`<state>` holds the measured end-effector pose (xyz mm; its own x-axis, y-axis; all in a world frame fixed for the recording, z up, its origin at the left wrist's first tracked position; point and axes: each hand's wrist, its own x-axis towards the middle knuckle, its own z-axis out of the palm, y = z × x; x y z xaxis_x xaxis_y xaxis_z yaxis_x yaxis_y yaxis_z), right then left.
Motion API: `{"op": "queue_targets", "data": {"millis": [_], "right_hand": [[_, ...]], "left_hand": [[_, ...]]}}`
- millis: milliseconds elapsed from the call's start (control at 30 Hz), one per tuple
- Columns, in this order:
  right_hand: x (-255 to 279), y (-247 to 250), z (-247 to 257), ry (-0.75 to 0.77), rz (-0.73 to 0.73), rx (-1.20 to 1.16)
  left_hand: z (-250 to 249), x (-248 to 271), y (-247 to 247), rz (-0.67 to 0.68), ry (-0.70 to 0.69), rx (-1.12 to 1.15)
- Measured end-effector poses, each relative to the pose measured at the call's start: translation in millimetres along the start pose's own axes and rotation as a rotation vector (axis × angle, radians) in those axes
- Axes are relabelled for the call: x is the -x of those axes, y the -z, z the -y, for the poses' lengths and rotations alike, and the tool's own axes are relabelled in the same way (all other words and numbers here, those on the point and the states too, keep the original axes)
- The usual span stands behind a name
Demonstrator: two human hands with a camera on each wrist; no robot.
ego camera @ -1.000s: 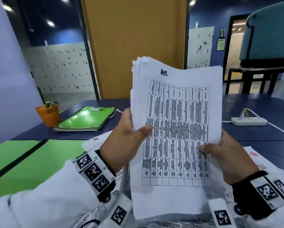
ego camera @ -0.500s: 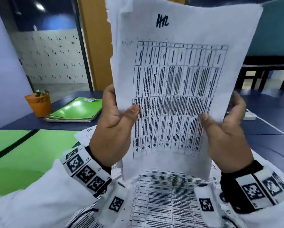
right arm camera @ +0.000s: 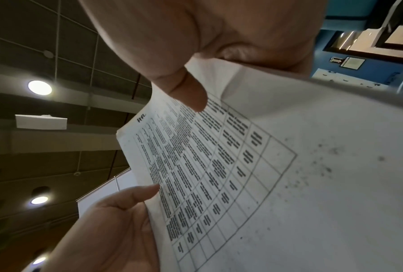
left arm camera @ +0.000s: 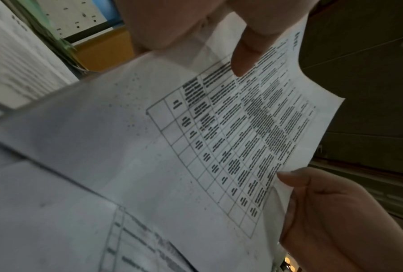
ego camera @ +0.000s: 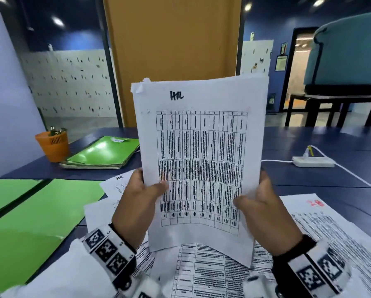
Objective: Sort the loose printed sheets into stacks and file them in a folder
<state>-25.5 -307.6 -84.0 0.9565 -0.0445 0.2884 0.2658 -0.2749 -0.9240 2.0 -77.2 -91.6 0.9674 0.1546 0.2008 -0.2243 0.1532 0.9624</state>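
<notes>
I hold a stack of printed sheets (ego camera: 201, 151) upright in front of me; its top page shows a table and a handwritten "HR". My left hand (ego camera: 140, 203) grips the stack's left edge, thumb on the front. My right hand (ego camera: 264, 209) grips the right edge the same way. In the left wrist view the stack of printed sheets (left arm camera: 172, 147) fills the frame, and in the right wrist view the same stack of printed sheets (right arm camera: 289, 184) does too. More loose printed sheets (ego camera: 334, 229) lie flat under my hands. An open green folder (ego camera: 30, 216) lies at the left.
A pile of closed green folders (ego camera: 103, 153) and an orange pen cup (ego camera: 53, 145) stand at the back left. A white power strip (ego camera: 313, 161) with its cable lies at the right on the dark blue table (ego camera: 309, 181). A chair stands beyond.
The stack rose close to the camera half a second ago and has now dropped back down toward the table. Both hands keep their hold on its edges.
</notes>
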Motion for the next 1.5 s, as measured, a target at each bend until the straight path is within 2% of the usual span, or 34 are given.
{"op": "queue_targets", "data": {"millis": [133, 267, 433, 567, 667, 733, 800, 933, 1033, 1133, 1267, 1400, 1500], "right_hand": [[-1.9, 2.1, 0.0, -0.052, -0.063, -0.071], [-5.9, -0.7, -7.0, -0.083, -0.034, -0.057], [-8.1, -3.0, -9.4, 0.024, -0.030, 0.058], [-10.7, 12.4, -4.9, 0.125, -0.130, 0.089], [-10.6, 23.7, 2.9, 0.175, -0.177, -0.004], [-9.5, 27.1, 3.5, 0.205, -0.181, -0.043], [-9.1, 26.6, -0.3, 0.195, -0.154, 0.018], [-11.7, 23.7, -10.1, 0.093, 0.012, 0.122], [-14.7, 19.8, -18.0, -0.013, 0.112, 0.089], [-15.0, 13.5, -25.5, -0.089, 0.151, 0.162], [-13.7, 12.0, -22.0, -0.059, 0.124, 0.220], [-12.6, 14.4, -13.4, -0.010, 0.063, 0.095], [-15.7, 16.8, -17.5, -0.012, 0.020, 0.063]], "left_hand": [[-1.8, -0.3, 4.6, 0.047, 0.043, 0.031], [3.8, 0.4, 3.5, 0.081, 0.078, -0.117], [9.8, -4.1, -0.1, -0.010, 0.029, -0.234], [-11.4, -5.5, -13.6, 0.045, -0.056, -0.306], [-29.6, -11.8, -25.5, 0.117, -0.091, -0.288], [-34.4, -15.8, -30.8, 0.131, -0.103, -0.264], [-28.9, -15.9, -31.5, 0.114, -0.098, -0.263], [2.6, -6.6, -15.0, 0.112, 0.072, -0.288], [26.8, -3.9, -0.4, 0.153, 0.225, -0.230], [37.2, -4.7, 7.7, 0.178, 0.284, -0.183], [43.6, -10.9, 6.7, 0.132, 0.224, -0.292], [31.8, -13.2, -3.2, 0.077, 0.121, -0.320], [25.6, -16.4, -4.7, 0.124, 0.075, -0.256]]}}
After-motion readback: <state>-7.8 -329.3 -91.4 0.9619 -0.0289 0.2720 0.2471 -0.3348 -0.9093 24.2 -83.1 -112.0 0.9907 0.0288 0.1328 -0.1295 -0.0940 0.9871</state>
